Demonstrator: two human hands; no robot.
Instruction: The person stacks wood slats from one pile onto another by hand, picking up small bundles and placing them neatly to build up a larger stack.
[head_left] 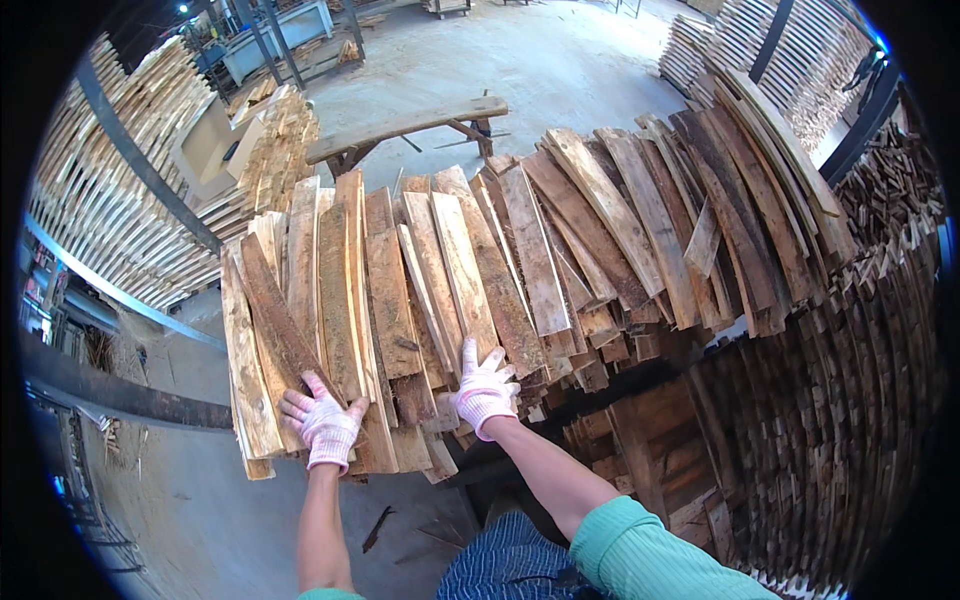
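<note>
Both of my hands wear pale pink-and-white knit gloves. My left hand (322, 418) rests with fingers spread over the near end of a dark, bark-edged board (275, 305) at the left of a wide pile of rough wooden boards (545, 265). Farther right, my right hand (485, 390) lies with outstretched fingers at the near end of a pale board (462, 270). Neither hand is closed around a board. The boards lie side by side in layers, their long sides pointing away from me; what supports them is mostly hidden.
A wooden bench (405, 128) stands beyond the pile. Stacked boards and an opened cardboard box (212, 150) are at the left, behind a metal frame (140, 150). A tall stack of dark slats (830, 430) rises at the right. Wood scraps (377, 527) lie on the floor.
</note>
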